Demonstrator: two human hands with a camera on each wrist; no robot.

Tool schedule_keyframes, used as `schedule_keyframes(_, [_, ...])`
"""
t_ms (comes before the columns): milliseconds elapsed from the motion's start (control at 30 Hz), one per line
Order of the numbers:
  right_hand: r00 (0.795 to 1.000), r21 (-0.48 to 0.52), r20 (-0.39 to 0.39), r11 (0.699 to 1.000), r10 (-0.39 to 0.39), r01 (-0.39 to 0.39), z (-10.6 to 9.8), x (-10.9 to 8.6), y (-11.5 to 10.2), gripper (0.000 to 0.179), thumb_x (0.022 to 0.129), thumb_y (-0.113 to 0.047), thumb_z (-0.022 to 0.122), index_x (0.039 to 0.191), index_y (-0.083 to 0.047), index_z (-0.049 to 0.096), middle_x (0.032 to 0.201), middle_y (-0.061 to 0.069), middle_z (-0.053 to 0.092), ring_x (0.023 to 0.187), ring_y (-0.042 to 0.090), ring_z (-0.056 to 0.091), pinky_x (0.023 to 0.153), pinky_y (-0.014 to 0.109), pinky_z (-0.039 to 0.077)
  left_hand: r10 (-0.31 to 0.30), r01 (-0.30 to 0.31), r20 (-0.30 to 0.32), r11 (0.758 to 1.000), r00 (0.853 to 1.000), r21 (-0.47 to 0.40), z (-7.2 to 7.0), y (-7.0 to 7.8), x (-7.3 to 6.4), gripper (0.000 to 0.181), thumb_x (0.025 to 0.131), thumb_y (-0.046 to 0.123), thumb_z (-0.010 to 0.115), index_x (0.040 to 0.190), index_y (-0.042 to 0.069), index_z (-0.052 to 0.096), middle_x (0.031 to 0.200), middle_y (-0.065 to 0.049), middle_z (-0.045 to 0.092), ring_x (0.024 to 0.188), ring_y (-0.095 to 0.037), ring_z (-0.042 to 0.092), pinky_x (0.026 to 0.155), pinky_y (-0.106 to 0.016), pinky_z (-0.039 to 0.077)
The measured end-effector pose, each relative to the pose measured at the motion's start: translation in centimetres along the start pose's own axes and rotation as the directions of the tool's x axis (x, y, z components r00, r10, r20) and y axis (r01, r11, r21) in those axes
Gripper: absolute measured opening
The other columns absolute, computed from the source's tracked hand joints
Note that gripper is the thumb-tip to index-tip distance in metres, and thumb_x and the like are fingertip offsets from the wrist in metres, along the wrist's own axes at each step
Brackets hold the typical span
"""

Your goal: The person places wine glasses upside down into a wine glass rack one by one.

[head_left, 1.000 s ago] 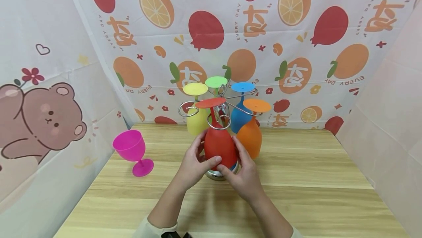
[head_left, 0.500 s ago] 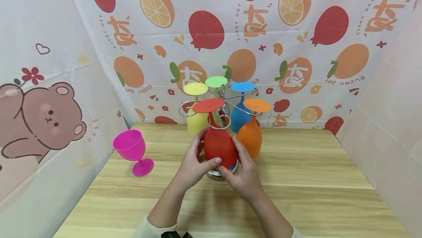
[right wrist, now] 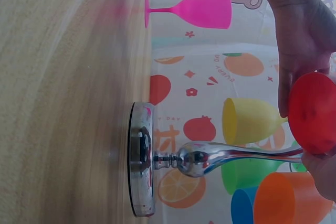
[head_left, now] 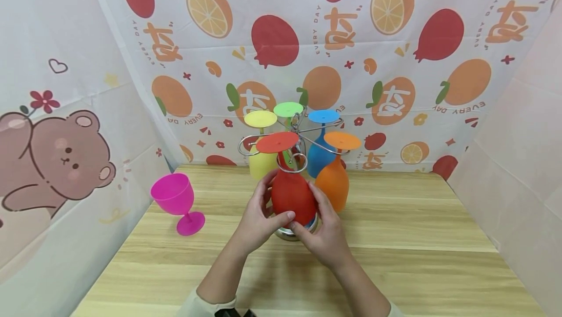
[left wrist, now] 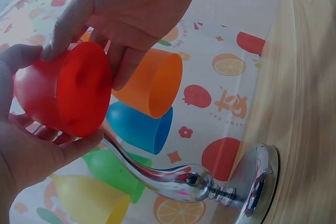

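Note:
Both hands hold an upside-down red goblet (head_left: pixel 293 195) by its bowl, in front of a chrome wire rack (head_left: pixel 287 235). My left hand (head_left: pixel 259 217) grips the bowl's left side and my right hand (head_left: pixel 327 236) the right side, thumbs meeting at the front. The goblet's stem passes at a front wire loop, its foot tilted left above it. In the left wrist view, the open rim of the red bowl hangs beside the rack's chrome post (left wrist: pixel 173 182), well above the rack's round base.
Orange (head_left: pixel 333 185), blue (head_left: pixel 318 156), yellow (head_left: pixel 259 168) and green (head_left: pixel 288 109) goblets hang upside down from the rack's other loops. A pink goblet (head_left: pixel 174 195) stands upright on the wooden table (head_left: pixel 417 258) at left. Printed cloth surrounds the table.
The red goblet's foot has shifted left and slightly toward me since one second ago, tilting the stem. Over the last half second its foot dips slightly; both hands keep their grip.

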State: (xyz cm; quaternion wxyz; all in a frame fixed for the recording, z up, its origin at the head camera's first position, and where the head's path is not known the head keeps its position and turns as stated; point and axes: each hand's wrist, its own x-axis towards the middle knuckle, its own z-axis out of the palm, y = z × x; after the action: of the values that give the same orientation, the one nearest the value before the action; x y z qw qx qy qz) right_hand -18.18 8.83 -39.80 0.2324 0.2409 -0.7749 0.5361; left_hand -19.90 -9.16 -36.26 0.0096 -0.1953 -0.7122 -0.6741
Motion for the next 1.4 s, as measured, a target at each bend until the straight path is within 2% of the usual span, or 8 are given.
schedule_keyframes(300, [1.000, -0.011, 0.004, 1.000, -0.011, 0.011, 0.03, 0.03, 0.12, 0.088, 0.078, -0.016, 0.083, 0.151, -0.023, 0.034, 0.150, -0.003, 0.043, 0.131, 0.022, 0.048, 0.093, 0.038, 0.055, -0.010, 0.010, 0.000, 1.000, 1.000, -0.008, -0.02, -0.10, 0.03, 0.094, 0.076, 0.016, 0.083, 0.150, 0.031, 0.027, 0.147, 0.005, 0.041, 0.134, -0.026, 0.042, 0.096, -0.044, 0.053])
schedule_keyframes(600, [1.000, 0.021, 0.005, 1.000, -0.006, 0.006, 0.02, -0.07, 0.02, 0.088, 0.079, -0.013, 0.082, 0.151, -0.022, 0.033, 0.150, -0.002, 0.043, 0.130, 0.023, 0.049, 0.094, 0.039, 0.054, -0.012, 0.012, 0.004, 1.000, 1.000, 0.001, -0.03, -0.14, 0.03, 0.094, 0.076, 0.017, 0.083, 0.150, 0.031, 0.027, 0.146, 0.006, 0.042, 0.133, -0.025, 0.042, 0.097, -0.044, 0.053])
schedule_keyframes(1133, [0.999, -0.019, 0.028, 1.000, -0.021, 0.021, -0.04, 0.07, 0.20, 0.089, 0.079, -0.018, 0.083, 0.152, -0.025, 0.031, 0.151, -0.001, 0.041, 0.132, 0.018, 0.045, 0.093, 0.038, 0.055, -0.002, 0.002, 0.007, 1.000, 1.000, 0.015, 0.04, 0.01, 0.01, 0.093, 0.076, 0.016, 0.081, 0.150, 0.031, 0.026, 0.147, 0.006, 0.040, 0.133, -0.025, 0.042, 0.099, -0.046, 0.051])
schedule_keyframes(1400, [0.999, -0.024, 0.014, 0.999, -0.029, 0.030, 0.11, -0.04, 0.42, 0.090, 0.078, -0.018, 0.083, 0.152, -0.025, 0.032, 0.151, -0.003, 0.042, 0.132, 0.020, 0.047, 0.092, 0.037, 0.056, 0.002, -0.002, 0.010, 1.000, 1.000, 0.014, 0.06, -0.02, -0.03, 0.094, 0.077, 0.017, 0.082, 0.151, 0.030, 0.026, 0.147, 0.006, 0.040, 0.133, -0.025, 0.042, 0.099, -0.046, 0.051])
